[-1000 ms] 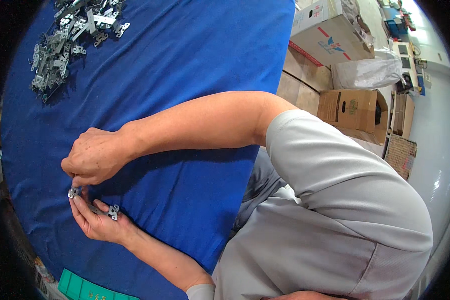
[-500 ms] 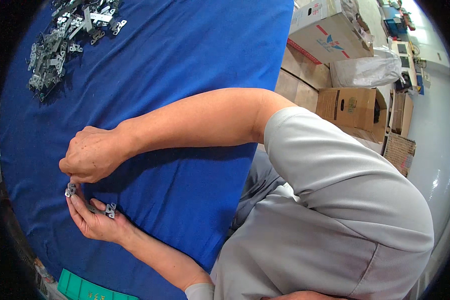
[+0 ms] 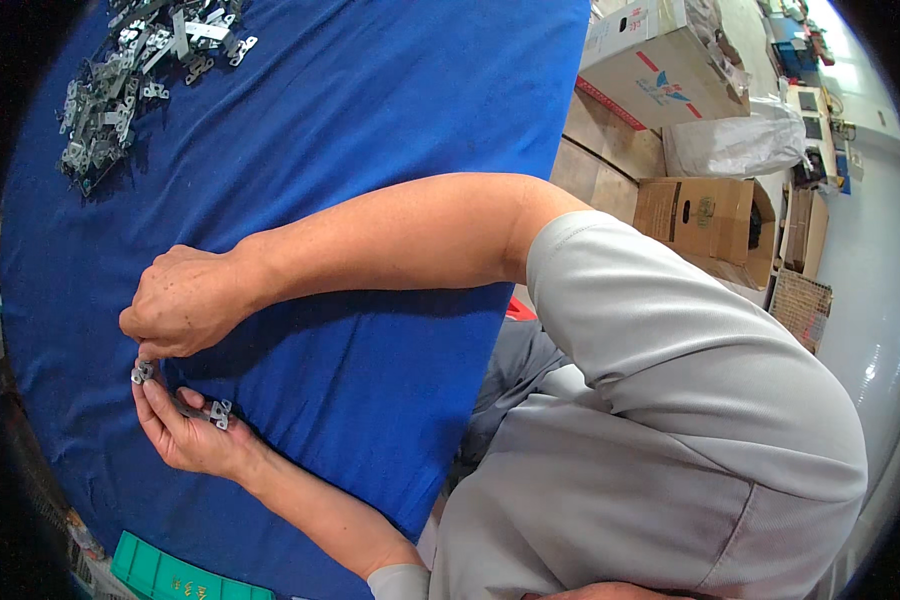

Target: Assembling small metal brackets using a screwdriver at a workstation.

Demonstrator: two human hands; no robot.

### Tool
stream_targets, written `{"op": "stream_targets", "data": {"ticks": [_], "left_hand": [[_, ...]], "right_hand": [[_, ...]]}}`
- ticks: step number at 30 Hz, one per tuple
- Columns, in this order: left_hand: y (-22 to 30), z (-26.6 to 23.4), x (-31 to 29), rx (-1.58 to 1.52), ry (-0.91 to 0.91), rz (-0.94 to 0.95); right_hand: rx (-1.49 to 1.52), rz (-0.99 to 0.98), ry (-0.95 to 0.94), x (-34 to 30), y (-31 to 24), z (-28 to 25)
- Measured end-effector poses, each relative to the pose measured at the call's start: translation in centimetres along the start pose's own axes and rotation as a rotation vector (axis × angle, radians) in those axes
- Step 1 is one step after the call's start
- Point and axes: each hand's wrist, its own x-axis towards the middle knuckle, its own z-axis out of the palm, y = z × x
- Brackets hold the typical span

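My left hand [image 3: 195, 438], lower in the view, is closed around a small silvery metal bracket [image 3: 221, 414]. One end of it, with holes, sticks out near the wrist. At the fingertips another holed metal end [image 3: 143, 372] shows; the fingers hide the stretch between. Just above it my right hand [image 3: 183, 300] is bent over with its back up, fingers closed and pinched together right at that metal end. Whatever lies between the right fingertips is hidden.
A heap of similar metal brackets [image 3: 105, 120] lies at the upper left on the blue cloth [image 3: 390, 90]. A green bin [image 3: 160, 570] stands at the lower left. Beyond the table's right edge are a white carton [image 3: 625, 60], a white sack [image 3: 735, 140] and a brown carton [image 3: 685, 215].
Both hands and the bracket sit slightly higher in the view, still meeting at the same end. A bit of red now shows below my right elbow.
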Motion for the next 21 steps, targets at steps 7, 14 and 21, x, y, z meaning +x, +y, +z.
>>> {"op": "stream_targets", "data": {"ticks": [7,14,21], "left_hand": [[0.2,0.1,0.0,-0.023,-0.031,0.013],[0.4,0.7,0.1,0.013,-0.007,0.025],[0.8,1.5,0.0,0.003,0.024,0.024]], "right_hand": [[0.003,0.031,-0.014,0.2,0.1,0.2],[0.064,0.008,0.026,0.2,0.1,0.2],[-0.015,0.030,-0.011,0.2,0.1,0.1]]}}
